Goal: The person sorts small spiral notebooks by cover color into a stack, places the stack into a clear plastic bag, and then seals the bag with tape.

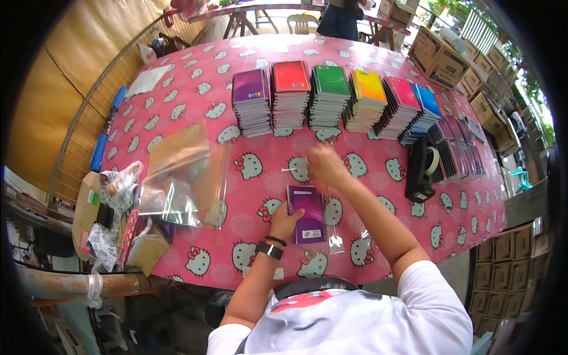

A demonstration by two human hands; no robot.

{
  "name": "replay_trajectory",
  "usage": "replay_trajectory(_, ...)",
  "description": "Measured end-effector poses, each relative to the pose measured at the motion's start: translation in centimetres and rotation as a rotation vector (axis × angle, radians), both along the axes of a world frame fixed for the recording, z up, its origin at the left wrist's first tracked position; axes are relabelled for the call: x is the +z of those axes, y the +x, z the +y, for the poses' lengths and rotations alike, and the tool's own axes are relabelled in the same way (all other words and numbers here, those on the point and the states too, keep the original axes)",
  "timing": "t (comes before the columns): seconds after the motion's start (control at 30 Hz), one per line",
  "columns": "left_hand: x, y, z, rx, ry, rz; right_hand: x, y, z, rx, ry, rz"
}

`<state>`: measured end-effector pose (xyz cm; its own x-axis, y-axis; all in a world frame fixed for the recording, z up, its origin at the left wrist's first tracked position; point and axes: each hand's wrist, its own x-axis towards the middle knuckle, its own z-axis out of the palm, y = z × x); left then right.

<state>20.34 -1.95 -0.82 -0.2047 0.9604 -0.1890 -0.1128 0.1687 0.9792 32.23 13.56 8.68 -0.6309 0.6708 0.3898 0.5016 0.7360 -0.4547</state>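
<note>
A purple spiral notebook, with a white label near its lower end, lies on the table in front of me. Around its left edge my left hand is closed, thumb pressed on the cover. Clear plastic shows along the notebook's right side. Farther away, just past its top end, my right hand is closed with fingers bunched together; what it holds, if anything, I cannot make out. A thin white strip shows just left of those fingers.
Notebook stacks stand across the table: purple, red, green, yellow, pink and blue. A black tape dispenser and wrapped notebooks sit right. Clear plastic bags lie left. Cartons stand behind.
</note>
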Motion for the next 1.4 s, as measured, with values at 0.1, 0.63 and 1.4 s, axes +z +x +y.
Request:
replay_trajectory(0.1, 0.2, 0.3, 0.4, 0.017, 0.033, 0.054, 6.0, -3.0, 6.5, -0.077, 0.159, 0.219)
replay_trajectory(0.63, 0.8, 0.0, 0.1, -0.041, -0.085, -0.143, 11.0, -8.5, 20.2, -0.528, -0.411, -0.212)
replay_trajectory(1.4, 2.5, -1.0, 0.5, -0.122, -0.184, -0.409, -2.8, 7.0, -9.0, 0.086, -0.49, 0.228)
